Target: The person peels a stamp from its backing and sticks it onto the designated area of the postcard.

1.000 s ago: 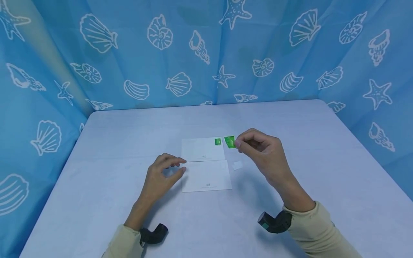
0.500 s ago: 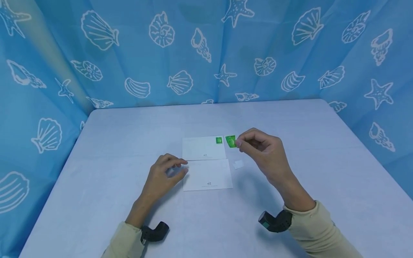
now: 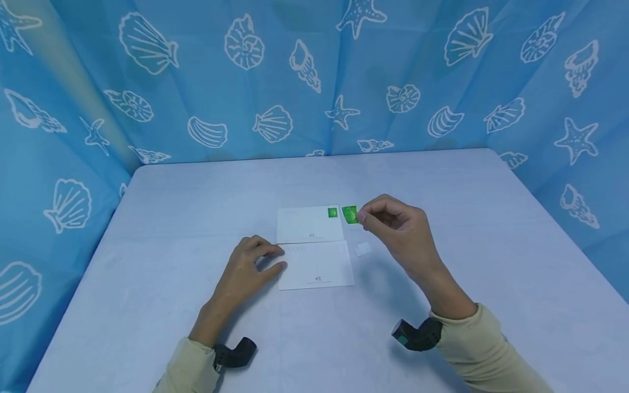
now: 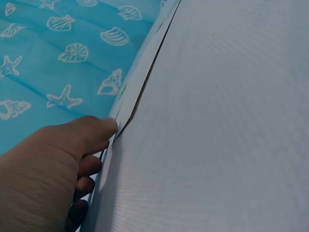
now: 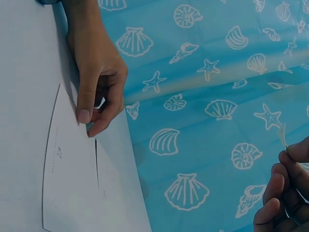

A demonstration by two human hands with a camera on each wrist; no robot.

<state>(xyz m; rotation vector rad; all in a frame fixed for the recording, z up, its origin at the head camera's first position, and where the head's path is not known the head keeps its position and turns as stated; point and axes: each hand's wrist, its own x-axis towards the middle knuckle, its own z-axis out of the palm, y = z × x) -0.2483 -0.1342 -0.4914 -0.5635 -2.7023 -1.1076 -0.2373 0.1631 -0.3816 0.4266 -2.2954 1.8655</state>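
Observation:
Two white envelopes lie flat, one above the other, in the head view. The far envelope point(image 3: 302, 224) bears a small green stamp point(image 3: 332, 212) at its top right corner. The near envelope point(image 3: 316, 267) has a small printed mark low in its middle. My left hand point(image 3: 245, 270) rests its thumb and forefinger, spread apart, at the near envelope's left edge; its other fingers are loosely bent. Above the table, beside the far envelope, my right hand point(image 3: 400, 229) pinches a green stamp point(image 3: 349, 214) between thumb and forefinger. The right wrist view shows this stamp edge-on.
A small white paper scrap point(image 3: 363, 249) lies right of the near envelope. The white-covered table point(image 3: 196, 202) meets a blue shell-patterned curtain point(image 3: 221, 82) at the back and sides. Black wrist cameras sit on both arms, the right one point(image 3: 417, 334) over the table.
My left thumb and forefinger have shifted slightly down and spread wider at the near envelope's left edge. The right hand holds the stamp almost still.

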